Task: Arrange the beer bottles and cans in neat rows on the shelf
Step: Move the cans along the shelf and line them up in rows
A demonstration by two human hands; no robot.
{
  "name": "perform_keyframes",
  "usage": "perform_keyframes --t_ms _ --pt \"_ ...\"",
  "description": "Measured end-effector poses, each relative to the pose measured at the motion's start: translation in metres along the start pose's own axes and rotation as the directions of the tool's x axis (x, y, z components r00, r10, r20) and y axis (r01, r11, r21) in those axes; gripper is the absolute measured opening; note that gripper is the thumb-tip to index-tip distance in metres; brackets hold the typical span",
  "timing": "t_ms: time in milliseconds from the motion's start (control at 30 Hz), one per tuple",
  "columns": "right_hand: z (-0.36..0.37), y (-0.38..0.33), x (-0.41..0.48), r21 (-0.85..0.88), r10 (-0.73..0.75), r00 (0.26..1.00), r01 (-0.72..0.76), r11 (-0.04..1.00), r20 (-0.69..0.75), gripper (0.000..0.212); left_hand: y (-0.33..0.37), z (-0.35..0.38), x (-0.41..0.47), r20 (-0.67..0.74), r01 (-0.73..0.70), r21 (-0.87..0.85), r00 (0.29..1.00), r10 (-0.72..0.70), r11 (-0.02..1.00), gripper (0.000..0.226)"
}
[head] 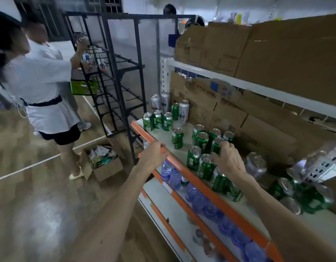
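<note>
1. The fingers (225,146) of the right hand (228,161) curl over the lid of an upright green aluminium beer can (215,149) and grip it from above. It stands mid-shelf, packed among a cluster of matching green cans (201,141). A hold on the lid alone looks weak, so a quick lift could let the can slip.
2. The palm hangs over a front pair of green cans (206,165) just behind the orange metal front rail (201,188). Dragging the gripped can sideways would likely knock these neighbours over.
3. Under the right forearm, several tipped green cans (234,192) lie on their sides against the front edge. A nudge from the arm could set them rolling along the pale shelf board (163,135).
4. The left hand (154,153) is clenched round the rail near the shelf's left end. Leaning or tugging there may shake the board, and a lone green can (177,138) stands exposed near that edge.
5. At the far left corner, tall silver cans (155,102) mix with green ones, so rows may end up unsorted.
6. The right end is blurred, and I cannot tell how the cans there stand.
</note>
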State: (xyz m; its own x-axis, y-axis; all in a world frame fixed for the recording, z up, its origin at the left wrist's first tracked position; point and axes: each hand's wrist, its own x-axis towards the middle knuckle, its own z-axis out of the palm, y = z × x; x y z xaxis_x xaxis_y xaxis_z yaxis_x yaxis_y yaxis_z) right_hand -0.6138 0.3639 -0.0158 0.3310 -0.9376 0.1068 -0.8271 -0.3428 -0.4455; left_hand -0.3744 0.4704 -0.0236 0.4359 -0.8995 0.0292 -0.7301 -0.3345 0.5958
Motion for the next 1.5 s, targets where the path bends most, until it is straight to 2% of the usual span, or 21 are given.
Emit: perform_keyframes --t_ms 167,433,600,733,833,967,1133,1233,1300,1433,1500 --pt "0.022 -0.035 0.055 0.001 0.007 1.0 -0.007 1.0 0.005 0.041 -0.02 -0.013 0.047 0.013 -0.007 0.007 1.0 0.007 1.0 0.034" --pt "0.054 -0.093 0.181 0.136 -0.014 1.0 0.013 0.991 0.009 0.036 -0.049 -0.057 0.159 0.013 0.015 0.075 1.0 -0.016 0.997 0.04" --pt "0.073 -0.116 0.241 0.103 -0.007 0.999 0.004 0.995 0.035 0.025 -0.058 -0.072 0.225 -0.033 0.007 0.083 0.999 -0.004 0.996 0.036" --pt "0.088 -0.124 0.282 0.089 -0.01 1.0 0.009 0.996 0.012 0.033 -0.069 -0.074 0.276 -0.015 -0.043 0.072 0.999 0.044 0.997 0.031" --pt "0.105 -0.128 0.313 0.068 0.004 0.999 -0.002 0.998 -0.037 0.041 -0.082 -0.072 0.318 0.016 -0.051 0.071 0.999 0.05 0.996 0.038" --pt "0.128 -0.136 0.349 0.083 0.102 0.993 -0.097 0.992 -0.063 0.045 -0.101 -0.066 0.382 0.021 -0.063 0.036 0.998 0.062 0.997 0.041" --pt "0.148 -0.146 0.385 0.059 0.324 0.945 -0.321 0.945 -0.049 0.069 -0.115 -0.064 0.457 0.031 -0.095 0.047 0.995 0.094 0.994 0.055" --pt "0.162 -0.149 0.402 0.094 0.37 0.929 -0.366 0.926 -0.029 0.076 -0.123 -0.056 0.488 0.071 -0.093 0.006 0.993 0.093 0.996 0.063" --pt "0.17 -0.151 0.41 0.126 0.411 0.911 -0.404 0.906 -0.039 0.074 -0.129 -0.049 0.503 0.125 -0.081 -0.018 0.989 0.083 0.997 0.057" --pt "0.179 -0.154 0.416 0.117 0.457 0.883 -0.446 0.888 -0.103 0.065 -0.137 -0.044 0.523 0.215 -0.046 -0.09 0.974 0.065 0.995 0.031" --pt "0.181 -0.155 0.417 0.147 0.489 0.863 -0.471 0.87 -0.129 0.062 -0.137 -0.043 0.526 0.276 -0.049 -0.117 0.958 0.08 0.992 0.028"
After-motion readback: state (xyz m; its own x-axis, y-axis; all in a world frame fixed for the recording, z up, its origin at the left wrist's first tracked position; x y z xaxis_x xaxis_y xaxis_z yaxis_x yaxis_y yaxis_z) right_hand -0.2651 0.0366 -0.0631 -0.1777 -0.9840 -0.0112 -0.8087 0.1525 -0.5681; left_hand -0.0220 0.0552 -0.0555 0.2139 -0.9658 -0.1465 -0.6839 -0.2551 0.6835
